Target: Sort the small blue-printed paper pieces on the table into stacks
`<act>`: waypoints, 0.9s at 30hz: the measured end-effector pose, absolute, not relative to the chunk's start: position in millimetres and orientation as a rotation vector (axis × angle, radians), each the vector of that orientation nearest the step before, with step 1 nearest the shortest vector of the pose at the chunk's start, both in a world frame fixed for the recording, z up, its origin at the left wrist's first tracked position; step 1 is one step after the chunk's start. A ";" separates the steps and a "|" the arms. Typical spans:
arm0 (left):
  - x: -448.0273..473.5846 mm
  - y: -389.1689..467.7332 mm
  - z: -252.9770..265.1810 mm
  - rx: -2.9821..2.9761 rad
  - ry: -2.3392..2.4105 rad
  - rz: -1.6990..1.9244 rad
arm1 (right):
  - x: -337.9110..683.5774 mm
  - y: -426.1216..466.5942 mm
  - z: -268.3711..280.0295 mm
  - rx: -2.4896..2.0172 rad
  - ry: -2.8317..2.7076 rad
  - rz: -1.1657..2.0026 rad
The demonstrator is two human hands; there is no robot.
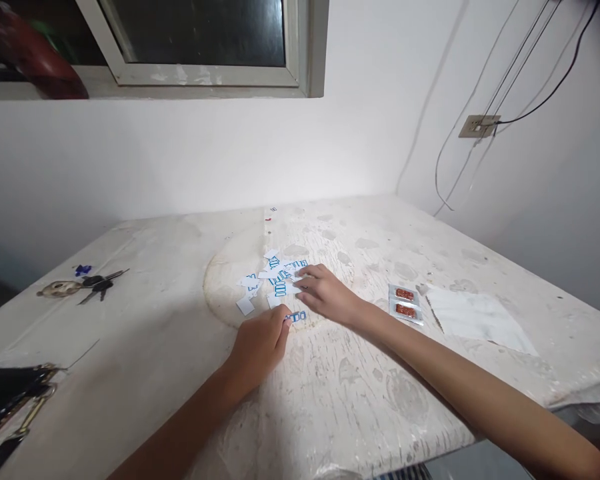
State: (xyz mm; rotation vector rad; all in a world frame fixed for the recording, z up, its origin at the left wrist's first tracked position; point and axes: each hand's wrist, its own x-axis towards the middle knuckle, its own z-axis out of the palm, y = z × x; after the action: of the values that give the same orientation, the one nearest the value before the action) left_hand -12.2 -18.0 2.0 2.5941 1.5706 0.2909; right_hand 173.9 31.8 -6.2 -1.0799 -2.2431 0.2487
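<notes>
Small white paper slips (279, 274) with blue printed marks lie in a loose, overlapping pile on the table. My left hand (261, 343) is closed at the near side of the pile, pinching a few blue-marked paper slips (298, 317) that stick out to the right of its thumb. At the pile's right edge, my right hand (329, 295) has its fingers apart and bent down, with the fingertips at the slips. Whether a slip sits under those fingertips is hidden. One plain white slip (245, 305) lies at the pile's lower left.
Keys with a tan fob (60, 289) lie on the left, near a black bag (13, 393). Right of my right forearm are a blister pack (405, 305) with red-brown contents and a white sheet (480, 319). Wall and window stand behind the plastic-covered table (170, 287).
</notes>
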 end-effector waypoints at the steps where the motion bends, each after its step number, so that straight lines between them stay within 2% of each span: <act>1: -12.2 -17.8 1.8 2.597 1.572 0.295 | 171.5 32.8 -8.8 -1.060 -2.303 0.165; 6: -12.4 -17.5 2.3 2.588 1.565 0.302 | 167.3 31.2 -11.7 -1.064 -2.407 0.043; 18: -16.3 -17.2 -1.6 2.617 1.506 0.401 | 184.9 16.6 8.3 -1.164 -2.496 0.225; 27: -16.5 -17.9 -2.6 2.630 1.504 0.380 | 170.1 3.5 8.1 -1.172 -2.542 -0.171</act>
State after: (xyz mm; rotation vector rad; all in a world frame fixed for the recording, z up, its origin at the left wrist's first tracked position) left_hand -16.5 -17.9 -2.6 2.6298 1.5044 0.3796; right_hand 170.1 3.5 8.1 -1.1717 -2.5421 -0.1708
